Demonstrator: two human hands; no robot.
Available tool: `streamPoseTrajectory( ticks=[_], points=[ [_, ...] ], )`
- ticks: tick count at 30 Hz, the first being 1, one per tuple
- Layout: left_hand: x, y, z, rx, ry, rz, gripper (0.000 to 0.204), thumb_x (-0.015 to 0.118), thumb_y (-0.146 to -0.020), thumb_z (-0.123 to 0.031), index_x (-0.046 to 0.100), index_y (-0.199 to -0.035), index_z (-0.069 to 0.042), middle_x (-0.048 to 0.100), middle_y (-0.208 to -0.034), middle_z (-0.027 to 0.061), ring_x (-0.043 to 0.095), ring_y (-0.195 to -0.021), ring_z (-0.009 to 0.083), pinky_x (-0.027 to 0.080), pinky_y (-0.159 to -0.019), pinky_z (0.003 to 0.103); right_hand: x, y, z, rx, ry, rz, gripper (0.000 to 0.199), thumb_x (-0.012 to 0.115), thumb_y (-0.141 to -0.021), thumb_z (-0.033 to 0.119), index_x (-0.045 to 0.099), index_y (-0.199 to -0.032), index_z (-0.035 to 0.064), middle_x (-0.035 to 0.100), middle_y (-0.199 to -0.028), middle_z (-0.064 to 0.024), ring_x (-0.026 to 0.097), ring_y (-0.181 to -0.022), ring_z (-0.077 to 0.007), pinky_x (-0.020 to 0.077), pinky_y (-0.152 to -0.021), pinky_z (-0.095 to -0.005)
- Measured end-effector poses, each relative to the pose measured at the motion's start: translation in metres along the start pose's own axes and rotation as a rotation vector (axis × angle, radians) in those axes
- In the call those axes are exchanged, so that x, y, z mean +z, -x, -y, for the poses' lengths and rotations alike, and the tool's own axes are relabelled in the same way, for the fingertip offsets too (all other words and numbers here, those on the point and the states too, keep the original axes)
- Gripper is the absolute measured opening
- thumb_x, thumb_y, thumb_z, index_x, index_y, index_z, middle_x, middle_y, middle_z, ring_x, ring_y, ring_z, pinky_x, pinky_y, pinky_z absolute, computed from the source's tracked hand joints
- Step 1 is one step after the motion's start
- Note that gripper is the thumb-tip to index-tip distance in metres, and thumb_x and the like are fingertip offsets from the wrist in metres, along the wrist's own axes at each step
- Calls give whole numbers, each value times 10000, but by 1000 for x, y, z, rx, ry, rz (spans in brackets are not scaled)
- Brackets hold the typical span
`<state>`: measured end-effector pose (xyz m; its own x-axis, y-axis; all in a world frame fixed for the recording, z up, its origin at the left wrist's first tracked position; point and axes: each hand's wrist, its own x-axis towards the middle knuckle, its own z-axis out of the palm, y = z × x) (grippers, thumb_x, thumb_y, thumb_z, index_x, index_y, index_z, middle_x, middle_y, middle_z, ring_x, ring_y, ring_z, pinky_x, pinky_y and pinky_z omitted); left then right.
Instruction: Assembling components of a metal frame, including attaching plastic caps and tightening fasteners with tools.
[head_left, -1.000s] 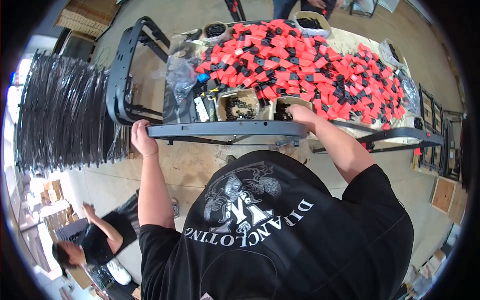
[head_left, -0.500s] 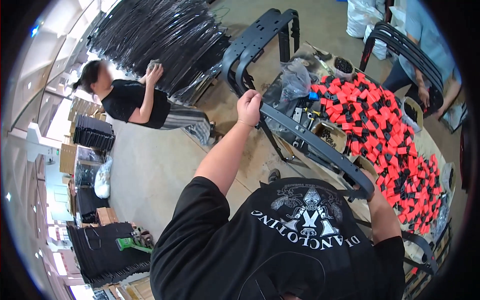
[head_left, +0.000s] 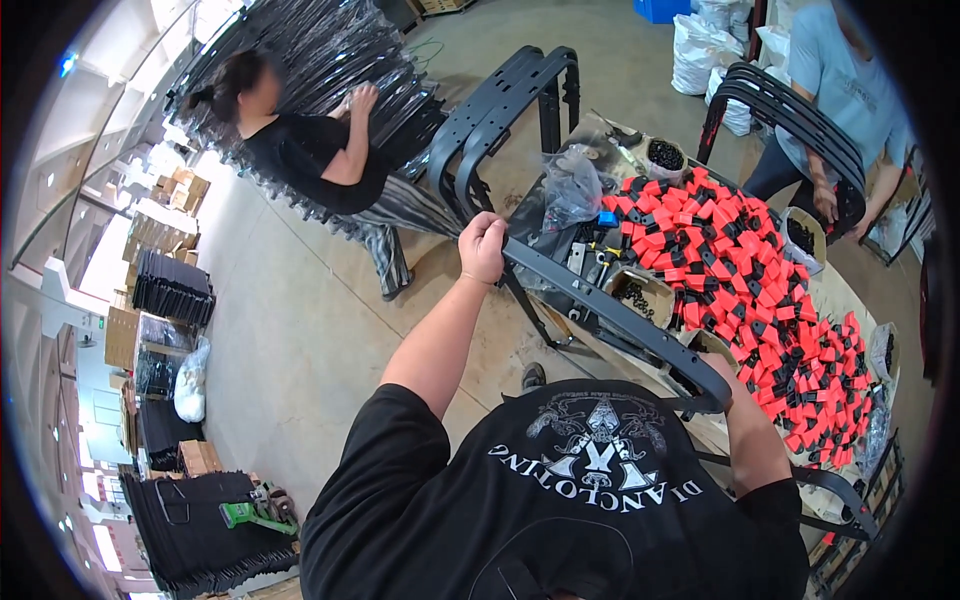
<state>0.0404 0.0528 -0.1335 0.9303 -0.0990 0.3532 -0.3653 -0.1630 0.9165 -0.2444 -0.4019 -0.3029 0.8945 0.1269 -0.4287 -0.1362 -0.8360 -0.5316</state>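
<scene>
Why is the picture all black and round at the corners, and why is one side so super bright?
Head view: black corners, likely from the round fisheye lens, which also bows the table edge; head view: far left washed out by bright light, shiny glints on the plastic-wrapped stack; head view: left hand and black frame fairly sharp.

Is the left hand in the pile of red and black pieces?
No, the left hand grips the dark frame, clear of the red and black pile.
</scene>
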Motion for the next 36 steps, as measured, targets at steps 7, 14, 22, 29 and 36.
streamPoseTrajectory(
  ticks=[7, 14, 22, 29, 36],
  points=[
    [7, -6, -8, -15, -39, 50, 188, 532, -942, -115, 653, -861, 3, 633, -836, 29, 567, -815, 120, 449, -767, 259, 27, 6, -29, 45, -512, -460, 128, 713, -775, 60, 701, -895, 21, 689, -757, -110, 679, -711, -214, 536, -662, -343],
    [-1, -4, 7, 58, 31, 40, 210, 529, -958, -126, 655, -842, -5, 625, -838, 22, 542, -805, 111, 425, -761, 256, 18, 23, -11, 109, -986, -438, 254, 495, -843, 48, 672, -1005, -33, 649, -787, -79, 591, -673, -170, 473, -586, -304],
    [-16, 9, 19, 44, 111, -16, 210, 458, -1024, -131, 592, -1137, -17, 591, -1093, 63, 540, -984, 156, 439, -927, 296, -2, 108, 66, 272, -1617, -768, 149, 563, -966, 221, 613, -1019, 92, 532, -715, -2, 513, -625, -132, 379, -522, -291],
    [-67, 100, 131, -687, 112, 231, 125, 570, -1013, -178, 577, -965, -63, 582, -815, -8, 540, -717, 104, 474, -649, 285, 82, 178, 138, 656, -1775, -1178, 209, 496, -983, 145, 576, -1166, 83, 514, -722, -11, 481, -611, -142, 377, -518, -286],
    [47, 100, 60, -221, -3, 1103, 165, 656, -952, -163, 626, -948, -1, 629, -831, 18, 570, -759, 99, 484, -703, 276, 185, 156, 238, 847, -1818, -992, 93, 555, -973, 170, 584, -1008, 89, 412, -623, 26, 367, -478, -119, 285, -440, -300]
  ],
)
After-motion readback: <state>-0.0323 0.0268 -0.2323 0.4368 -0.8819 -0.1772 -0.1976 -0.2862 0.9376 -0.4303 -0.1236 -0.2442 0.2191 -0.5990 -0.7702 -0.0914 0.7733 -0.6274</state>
